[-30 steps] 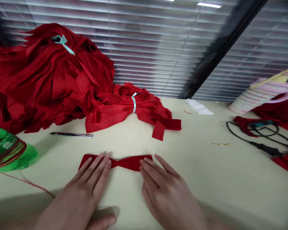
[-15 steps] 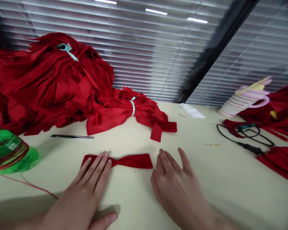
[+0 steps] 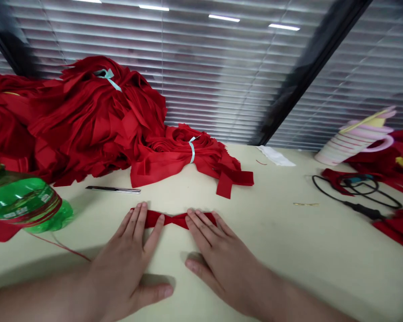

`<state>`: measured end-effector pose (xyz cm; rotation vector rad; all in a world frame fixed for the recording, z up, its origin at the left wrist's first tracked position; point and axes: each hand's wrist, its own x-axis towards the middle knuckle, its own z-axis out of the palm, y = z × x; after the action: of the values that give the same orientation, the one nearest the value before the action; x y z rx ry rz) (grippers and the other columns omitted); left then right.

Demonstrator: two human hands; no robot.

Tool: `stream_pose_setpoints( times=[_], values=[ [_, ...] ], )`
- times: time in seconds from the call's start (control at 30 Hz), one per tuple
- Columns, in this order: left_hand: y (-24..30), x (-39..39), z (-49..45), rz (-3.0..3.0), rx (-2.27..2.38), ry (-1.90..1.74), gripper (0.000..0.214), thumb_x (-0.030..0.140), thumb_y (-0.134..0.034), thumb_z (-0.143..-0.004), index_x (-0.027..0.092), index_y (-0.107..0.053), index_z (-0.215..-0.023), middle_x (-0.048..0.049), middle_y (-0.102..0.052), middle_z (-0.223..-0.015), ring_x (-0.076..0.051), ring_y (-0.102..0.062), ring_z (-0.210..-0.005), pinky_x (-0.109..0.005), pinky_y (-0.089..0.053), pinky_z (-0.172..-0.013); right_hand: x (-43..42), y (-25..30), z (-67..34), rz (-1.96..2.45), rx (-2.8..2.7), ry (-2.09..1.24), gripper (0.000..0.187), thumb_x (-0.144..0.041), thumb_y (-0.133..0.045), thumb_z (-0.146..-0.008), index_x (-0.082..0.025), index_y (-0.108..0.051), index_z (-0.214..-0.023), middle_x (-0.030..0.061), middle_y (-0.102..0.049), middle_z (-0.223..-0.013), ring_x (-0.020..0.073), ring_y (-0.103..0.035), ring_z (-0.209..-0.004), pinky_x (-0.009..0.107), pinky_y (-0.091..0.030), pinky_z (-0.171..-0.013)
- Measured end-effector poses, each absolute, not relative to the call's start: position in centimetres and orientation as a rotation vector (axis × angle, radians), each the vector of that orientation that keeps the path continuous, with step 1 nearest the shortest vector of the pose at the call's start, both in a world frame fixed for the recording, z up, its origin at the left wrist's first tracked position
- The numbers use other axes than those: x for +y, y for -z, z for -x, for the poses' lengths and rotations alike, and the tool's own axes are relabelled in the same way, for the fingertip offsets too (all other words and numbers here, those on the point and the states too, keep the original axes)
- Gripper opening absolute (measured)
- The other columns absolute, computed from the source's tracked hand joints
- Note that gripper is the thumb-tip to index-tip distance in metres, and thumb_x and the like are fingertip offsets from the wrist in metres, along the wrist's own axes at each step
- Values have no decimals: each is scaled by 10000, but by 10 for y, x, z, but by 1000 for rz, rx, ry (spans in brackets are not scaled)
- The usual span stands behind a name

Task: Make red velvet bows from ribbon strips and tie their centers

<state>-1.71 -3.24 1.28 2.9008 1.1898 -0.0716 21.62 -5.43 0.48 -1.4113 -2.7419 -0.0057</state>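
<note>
Red fabric bow (image 3: pixel 169 219) flat on table (image 3: pixel 272 241); L hand (image 3: pixel 127 268) & R hand (image 3: pixel 221 259), palms down, fingers extended, press its ends; neither grasps anything.

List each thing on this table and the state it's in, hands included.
Left hand, flat, fingers spread, pressing the bow's left end.
Right hand, flat, fingertips on the bow's right end.
Red bow, lying flat, pinched at the middle.
Green bottle, lying on its side.
Red strip bundle, tied with a pale band.
Black cable, loosely coiled.
</note>
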Motion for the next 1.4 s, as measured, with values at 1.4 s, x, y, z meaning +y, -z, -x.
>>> stream_pose_setpoints(
  times=[1.4],
  values=[
    [-30, -55, 8, -2812, 305, 41, 521, 326, -511, -808, 158, -436, -1296, -108, -494, -1340, -247, -331, -1326, -433, -136, -1149, -70, -4, -203, 467, -2533, -75, 109, -180, -591, -768, -172, -619, -663, 41, -655, -836, 177, -573, -962, 292, -516, -829]
  ],
)
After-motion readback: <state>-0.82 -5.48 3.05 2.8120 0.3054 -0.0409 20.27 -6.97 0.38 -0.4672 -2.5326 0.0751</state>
